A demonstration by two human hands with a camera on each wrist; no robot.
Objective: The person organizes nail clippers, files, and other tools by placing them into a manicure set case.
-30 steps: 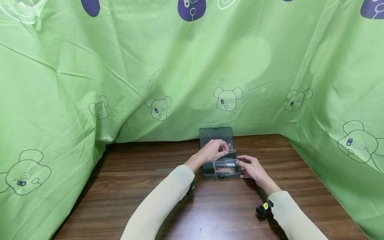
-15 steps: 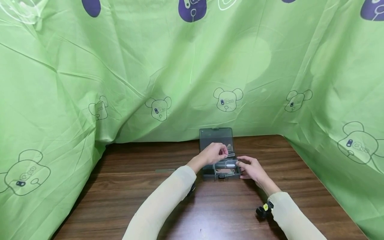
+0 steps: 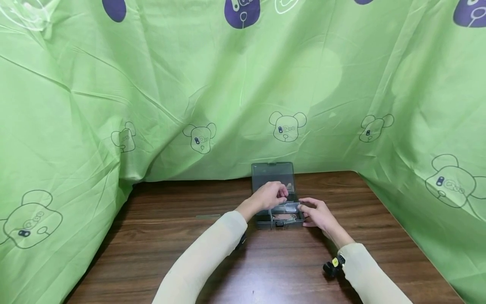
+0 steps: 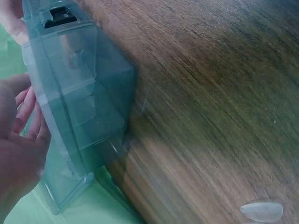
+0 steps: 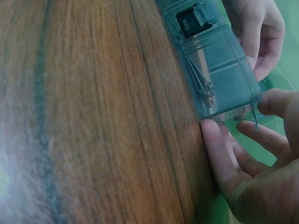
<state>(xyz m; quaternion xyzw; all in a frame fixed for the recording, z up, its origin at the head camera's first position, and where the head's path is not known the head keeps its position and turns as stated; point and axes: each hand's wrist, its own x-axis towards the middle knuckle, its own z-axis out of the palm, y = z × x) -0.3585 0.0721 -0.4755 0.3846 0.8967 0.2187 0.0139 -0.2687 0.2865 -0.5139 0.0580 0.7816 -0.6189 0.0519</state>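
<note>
A smoky clear plastic box [image 3: 281, 223] with compartments stands near the table's back, its lid [image 3: 272, 171] raised behind it. My left hand [image 3: 267, 195] is over the box's back part, thumb and fingertips pinching a thin clear divider that is now hidden by the hand and box. My right hand [image 3: 318, 213] holds the box's right end, with the thumb on the rim and the other fingers along the side. In the front right compartment lie a pinkish-brown flat piece [image 3: 282, 216] and, in the right wrist view, bent metal wire [image 5: 198, 77].
A pale translucent strip [image 3: 208, 216] lies on the wooden table [image 3: 171, 236] left of the box. A green cloth [image 3: 228, 84] with bear drawings hangs close behind the lid and along both sides. A black latch [image 5: 191, 21] sits on the box's front.
My left hand has moved slightly down, and the clear divider that showed beside its fingertips has sunk into the box, out of sight. My right hand has stayed on the box's end.
</note>
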